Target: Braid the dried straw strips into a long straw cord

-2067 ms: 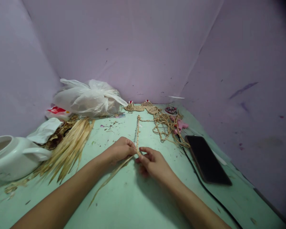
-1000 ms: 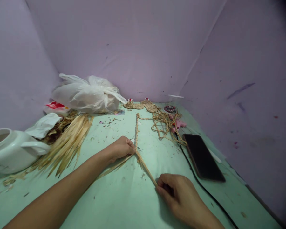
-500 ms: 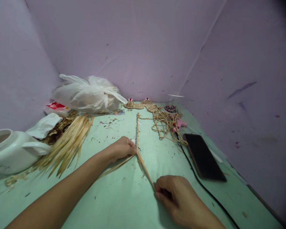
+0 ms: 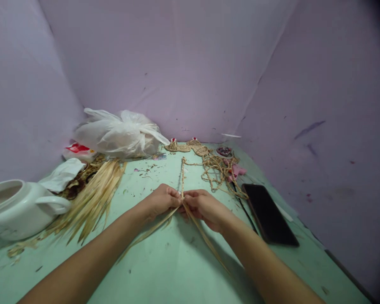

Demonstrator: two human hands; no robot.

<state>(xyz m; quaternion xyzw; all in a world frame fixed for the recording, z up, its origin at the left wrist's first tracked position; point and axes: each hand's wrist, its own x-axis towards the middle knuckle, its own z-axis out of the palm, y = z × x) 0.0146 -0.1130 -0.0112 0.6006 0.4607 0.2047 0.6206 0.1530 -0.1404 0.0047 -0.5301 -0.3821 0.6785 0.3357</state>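
A thin braid (image 4: 183,175) of dried plant fibre runs toward me down the middle of the green table. At its near end my left hand (image 4: 163,199) pinches the fibres from the left. My right hand (image 4: 205,207) grips them from the right, its fingertips close against the left ones. Below the hands the loose strands split in two: one fibre strand (image 4: 152,230) slants down to the left, another (image 4: 209,242) down to the right. The exact crossing of the fibres is hidden by my fingers. The braid's far end joins a tangled heap of cord (image 4: 215,171).
On the left lie a bundle of dry fibre strips (image 4: 96,194), a white ceramic pot (image 4: 22,211) and a white plastic bag (image 4: 123,135). Small woven slippers (image 4: 177,147) sit by the back wall. A pink glue gun (image 4: 236,171) and a black phone (image 4: 269,213) are at right.
My right hand has moved up and left from the far part of the right strand to the braid's end, beside my left hand. The left hand stays there. The view has tilted slightly.
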